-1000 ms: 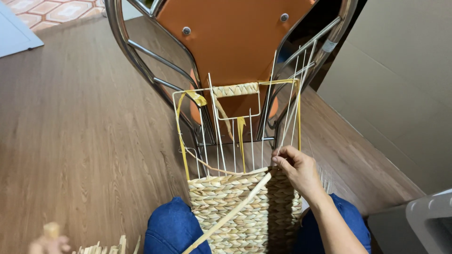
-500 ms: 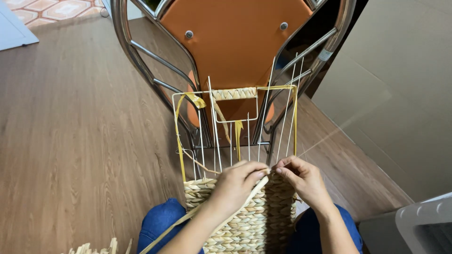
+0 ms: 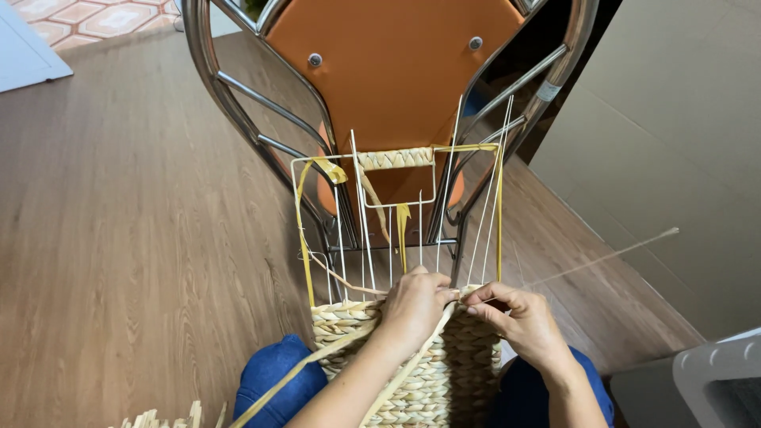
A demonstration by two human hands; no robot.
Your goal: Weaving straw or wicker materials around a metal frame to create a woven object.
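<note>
A half-woven straw basket (image 3: 432, 372) stands between my knees, its white wire frame (image 3: 372, 214) rising bare above the woven part. My left hand (image 3: 414, 305) rests on the top woven row and pinches a flat pale straw strand (image 3: 317, 368) that trails down to the lower left. My right hand (image 3: 519, 321) sits beside it at the basket's right edge, fingertips pinching the same weaving row near a wire upright. The two hands nearly touch. A woven handle section (image 3: 395, 158) spans the top of the frame.
An orange-seated metal chair (image 3: 396, 71) lies tipped just behind the basket. Wooden floor (image 3: 119, 222) spreads left. A beige wall (image 3: 674, 143) stands at right, a grey plastic object (image 3: 713, 380) at the lower right. Loose straw ends (image 3: 158, 416) lie lower left.
My left hand came up from the lower left to the basket's top row, bringing the strand. My right hand stayed at the right edge. The view moved closer.
</note>
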